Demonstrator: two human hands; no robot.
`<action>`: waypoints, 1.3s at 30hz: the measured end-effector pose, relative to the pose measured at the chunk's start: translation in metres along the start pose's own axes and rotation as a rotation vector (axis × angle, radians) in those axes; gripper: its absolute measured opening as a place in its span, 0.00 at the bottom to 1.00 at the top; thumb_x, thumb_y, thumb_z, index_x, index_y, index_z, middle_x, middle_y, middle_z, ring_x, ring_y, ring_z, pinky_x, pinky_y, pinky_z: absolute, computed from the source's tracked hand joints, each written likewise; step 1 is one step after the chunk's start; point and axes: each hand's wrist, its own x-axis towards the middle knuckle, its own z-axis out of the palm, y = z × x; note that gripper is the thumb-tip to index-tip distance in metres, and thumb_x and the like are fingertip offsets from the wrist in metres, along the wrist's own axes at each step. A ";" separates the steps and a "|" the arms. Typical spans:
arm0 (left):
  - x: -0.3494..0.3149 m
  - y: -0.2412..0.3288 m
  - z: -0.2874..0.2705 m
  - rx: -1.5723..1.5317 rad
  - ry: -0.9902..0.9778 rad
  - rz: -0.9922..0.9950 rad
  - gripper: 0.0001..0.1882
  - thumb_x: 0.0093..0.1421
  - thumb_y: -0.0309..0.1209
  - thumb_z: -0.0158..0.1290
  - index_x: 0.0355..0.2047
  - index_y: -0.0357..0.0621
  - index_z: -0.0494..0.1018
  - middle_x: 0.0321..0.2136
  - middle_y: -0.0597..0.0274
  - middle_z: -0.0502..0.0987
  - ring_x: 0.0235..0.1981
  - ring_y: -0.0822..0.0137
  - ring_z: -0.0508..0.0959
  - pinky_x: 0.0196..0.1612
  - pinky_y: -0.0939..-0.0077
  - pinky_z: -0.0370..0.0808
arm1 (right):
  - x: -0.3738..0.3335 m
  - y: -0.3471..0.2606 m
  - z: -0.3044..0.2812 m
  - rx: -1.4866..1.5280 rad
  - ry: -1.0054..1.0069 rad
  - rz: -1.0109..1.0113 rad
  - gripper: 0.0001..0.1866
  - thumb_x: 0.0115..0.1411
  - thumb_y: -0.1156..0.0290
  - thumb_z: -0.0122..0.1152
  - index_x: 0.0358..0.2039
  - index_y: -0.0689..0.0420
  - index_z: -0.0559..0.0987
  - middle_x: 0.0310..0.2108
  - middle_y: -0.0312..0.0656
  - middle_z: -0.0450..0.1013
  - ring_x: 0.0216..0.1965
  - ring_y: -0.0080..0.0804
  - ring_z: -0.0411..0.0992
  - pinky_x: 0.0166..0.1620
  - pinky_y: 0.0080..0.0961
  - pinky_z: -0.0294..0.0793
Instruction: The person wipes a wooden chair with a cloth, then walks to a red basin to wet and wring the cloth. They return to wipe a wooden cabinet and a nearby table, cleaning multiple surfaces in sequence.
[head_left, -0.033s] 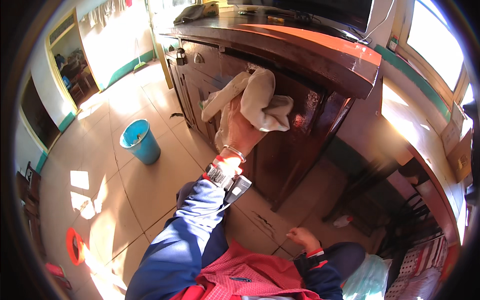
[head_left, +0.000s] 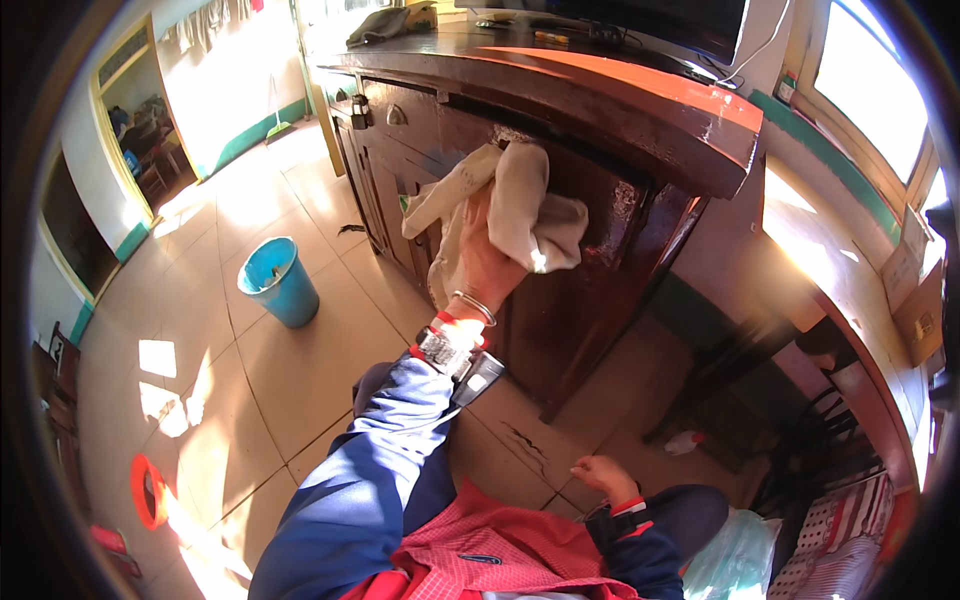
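While the left hand [head_left: 490,264] reaches up, cloth [head_left: 522,195]: pale and bunched, draped over and around the fingers, seemingly against the dark cabinet [head_left: 590,310].
Left fingers: partly hidden in folds; clenched or only pressing, I cannot tell.
Right hand [head_left: 606,478]: well below and right of those fingers, loosely curled, nothing visible inside; whether closed, I cannot tell.
Cabinet front: likely best served by a flat palm, even pressure and loose ends tucked in.
Changed folds: compared with earlier, the cloth's right end looks rounder, less pointed; the left hand sits slightly further right.
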 end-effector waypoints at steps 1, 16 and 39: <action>-0.009 0.006 0.005 -0.071 0.069 -0.072 0.33 0.47 0.36 0.58 0.53 0.40 0.63 0.47 0.50 0.70 0.50 0.50 0.69 0.53 0.66 0.65 | 0.000 0.001 0.000 -0.019 -0.024 0.011 0.20 0.55 0.56 0.55 0.41 0.58 0.77 0.36 0.49 0.76 0.39 0.44 0.74 0.42 0.33 0.72; -0.052 -0.013 -0.014 -0.622 -0.116 -0.422 0.25 0.51 0.34 0.57 0.50 0.42 0.68 0.47 0.59 0.72 0.48 0.63 0.71 0.51 0.73 0.68 | 0.004 -0.003 0.002 -0.020 0.034 -0.050 0.20 0.55 0.55 0.56 0.38 0.58 0.77 0.35 0.51 0.75 0.39 0.47 0.73 0.43 0.37 0.71; -0.045 -0.018 -0.020 -0.650 -0.129 -0.482 0.24 0.47 0.31 0.61 0.45 0.38 0.69 0.40 0.56 0.74 0.42 0.70 0.74 0.45 0.76 0.71 | 0.017 0.003 0.011 -0.047 0.022 -0.070 0.21 0.55 0.54 0.56 0.39 0.58 0.77 0.30 0.47 0.76 0.32 0.42 0.75 0.37 0.35 0.72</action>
